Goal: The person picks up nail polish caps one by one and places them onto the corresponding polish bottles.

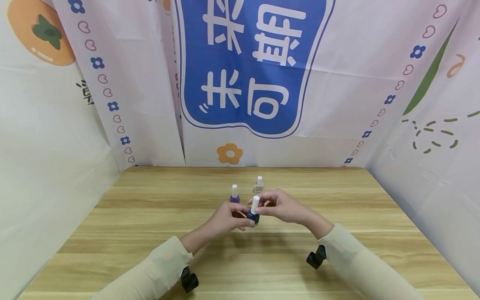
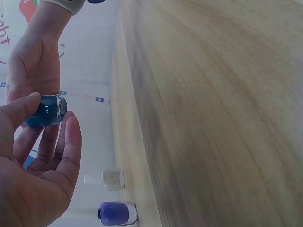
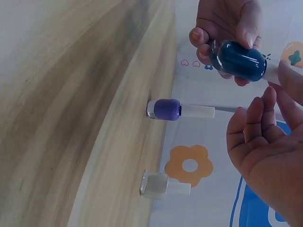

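A dark blue-green nail polish bottle (image 3: 239,61) with a white cap (image 1: 255,204) is held above the table between both hands. My left hand (image 1: 225,218) pinches its glass body between thumb and fingers, as the left wrist view shows. At the cap, my right hand (image 1: 283,206) pinches with thumb and index finger, its other fingers loosely bent. Just beyond the left hand a purple nail polish bottle (image 1: 234,198) stands upright, white cap on. A clear nail polish bottle (image 1: 258,187), also white-capped, stands farther back, behind the right hand.
The wood-grain table (image 1: 150,216) runs back to a printed white cloth (image 1: 330,112) with a blue sign. Similar cloth hangs along the left and right sides. A small black wrist camera (image 1: 189,280) hangs at the left sleeve, another black camera (image 1: 316,257) at the right.
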`<state>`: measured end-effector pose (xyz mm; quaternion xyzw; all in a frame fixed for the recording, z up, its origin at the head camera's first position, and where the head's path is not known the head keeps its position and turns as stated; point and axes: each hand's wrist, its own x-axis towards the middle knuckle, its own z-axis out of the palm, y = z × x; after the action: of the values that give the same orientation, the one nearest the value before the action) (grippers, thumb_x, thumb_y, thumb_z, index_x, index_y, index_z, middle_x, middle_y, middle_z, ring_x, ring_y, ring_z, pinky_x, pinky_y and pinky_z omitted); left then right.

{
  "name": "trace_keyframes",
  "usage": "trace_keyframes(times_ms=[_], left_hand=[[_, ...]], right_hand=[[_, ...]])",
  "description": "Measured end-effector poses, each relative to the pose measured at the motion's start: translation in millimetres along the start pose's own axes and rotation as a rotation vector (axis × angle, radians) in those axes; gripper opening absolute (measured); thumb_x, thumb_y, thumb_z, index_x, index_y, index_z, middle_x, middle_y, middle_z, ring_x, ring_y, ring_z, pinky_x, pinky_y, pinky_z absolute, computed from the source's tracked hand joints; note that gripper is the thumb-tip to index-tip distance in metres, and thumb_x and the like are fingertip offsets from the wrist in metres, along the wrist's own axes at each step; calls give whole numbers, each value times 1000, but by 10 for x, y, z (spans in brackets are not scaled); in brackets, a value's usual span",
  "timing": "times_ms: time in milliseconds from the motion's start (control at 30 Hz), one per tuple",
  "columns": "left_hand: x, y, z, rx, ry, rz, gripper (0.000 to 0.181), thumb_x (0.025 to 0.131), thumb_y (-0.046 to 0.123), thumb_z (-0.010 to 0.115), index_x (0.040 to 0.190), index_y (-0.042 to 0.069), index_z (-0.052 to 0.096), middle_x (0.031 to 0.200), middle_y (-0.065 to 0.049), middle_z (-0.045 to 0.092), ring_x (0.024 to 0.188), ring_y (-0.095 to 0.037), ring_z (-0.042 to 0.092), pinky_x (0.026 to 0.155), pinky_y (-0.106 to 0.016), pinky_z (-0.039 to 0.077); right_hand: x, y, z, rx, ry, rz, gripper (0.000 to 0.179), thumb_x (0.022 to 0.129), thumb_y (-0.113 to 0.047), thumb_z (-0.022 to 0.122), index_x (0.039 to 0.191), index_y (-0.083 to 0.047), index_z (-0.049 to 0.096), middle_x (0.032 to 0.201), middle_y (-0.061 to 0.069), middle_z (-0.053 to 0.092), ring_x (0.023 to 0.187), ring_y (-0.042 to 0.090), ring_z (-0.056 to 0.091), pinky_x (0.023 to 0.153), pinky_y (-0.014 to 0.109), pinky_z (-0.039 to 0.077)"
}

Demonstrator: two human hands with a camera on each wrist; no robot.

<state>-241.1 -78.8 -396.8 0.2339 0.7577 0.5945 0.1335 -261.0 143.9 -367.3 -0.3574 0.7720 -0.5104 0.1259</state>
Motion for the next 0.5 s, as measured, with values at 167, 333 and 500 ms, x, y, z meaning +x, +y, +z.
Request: trace_keyframes(times_ms=[167,333,500], left_hand=[[-12,4,6,7,5,-9,27,84,9,76,108,-1,72,94,-8,69,81,-21,66,68,-38,59],[-16,8,3,17,10,-18,29,84,10,76,111,-1,71,95,-8,70,82,-21,66,71,-41,59],[-11,2,-4,16,17,-5,29,84,10,76,111,-1,71,95,-9,70,82,-20,66,68,-37,59]], right_hand=[[2,14,28,-31,7,-10,21,95,-8,63,114,-1,68,95,6,63,87,20,55,69,29,51],[2,13,54,-43,54,8,17,93,-8,66,109,-3,71,92,5,63,87,21,56,69,28,52],[3,21,82,-49,95,27,14,92,-11,68,105,-5,71,90,5,63,83,19,54,68,27,50]])
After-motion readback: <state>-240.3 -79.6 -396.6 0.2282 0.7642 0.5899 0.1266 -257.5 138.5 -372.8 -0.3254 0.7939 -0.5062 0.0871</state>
